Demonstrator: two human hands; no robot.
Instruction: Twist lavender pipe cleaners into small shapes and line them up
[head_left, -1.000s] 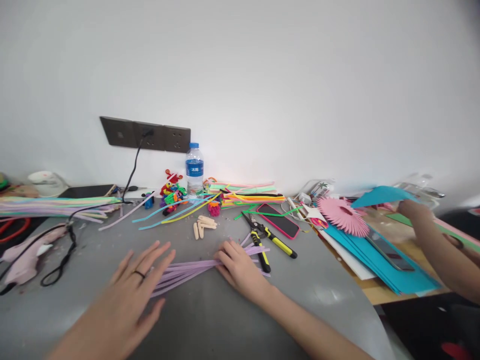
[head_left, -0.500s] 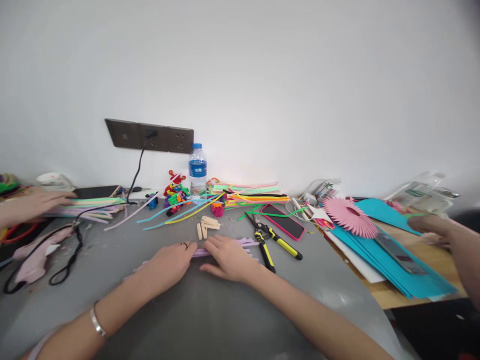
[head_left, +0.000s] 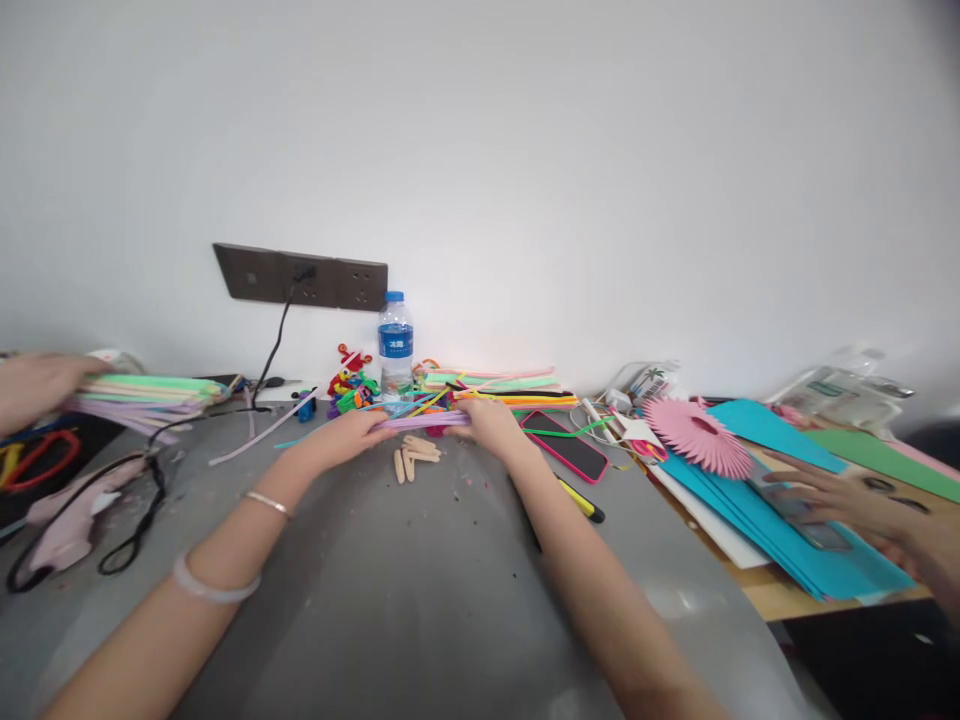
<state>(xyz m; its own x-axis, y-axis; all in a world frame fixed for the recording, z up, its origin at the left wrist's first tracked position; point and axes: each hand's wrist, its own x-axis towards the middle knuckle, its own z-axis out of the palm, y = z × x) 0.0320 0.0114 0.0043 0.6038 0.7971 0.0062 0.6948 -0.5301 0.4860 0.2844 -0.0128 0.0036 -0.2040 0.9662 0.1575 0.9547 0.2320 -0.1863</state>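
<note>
My left hand [head_left: 349, 437] and my right hand [head_left: 489, 425] grip a bundle of lilac pipe cleaners [head_left: 424, 421] by its two ends. The bundle lies level across the back of the grey table, in front of the water bottle [head_left: 395, 345]. Just nearer than it are several short cream-coloured wooden-looking pieces [head_left: 415, 455]. Close to my left hand stands a colourful pipe-cleaner figure [head_left: 351, 378]. Behind my right hand lies a pile of bright pipe cleaners [head_left: 517, 393]. My right forearm covers most of the yellow-handled cutters [head_left: 583, 500].
A pink-cased phone [head_left: 566, 447] lies right of my hand. At left, another person's hand [head_left: 41, 388] is on pastel pipe cleaners [head_left: 161, 392], near a pink glue gun [head_left: 79, 510]. At right, a co-worker's hand [head_left: 840, 495] reaches over blue sheets [head_left: 720, 505] beside a pink paper fan [head_left: 694, 435].
Both my hands have moved away from me to the back of the table, carrying the lilac pipe cleaners. The left person's hand lifts the pastel bundle slightly; the right co-worker's hand has come nearer.
</note>
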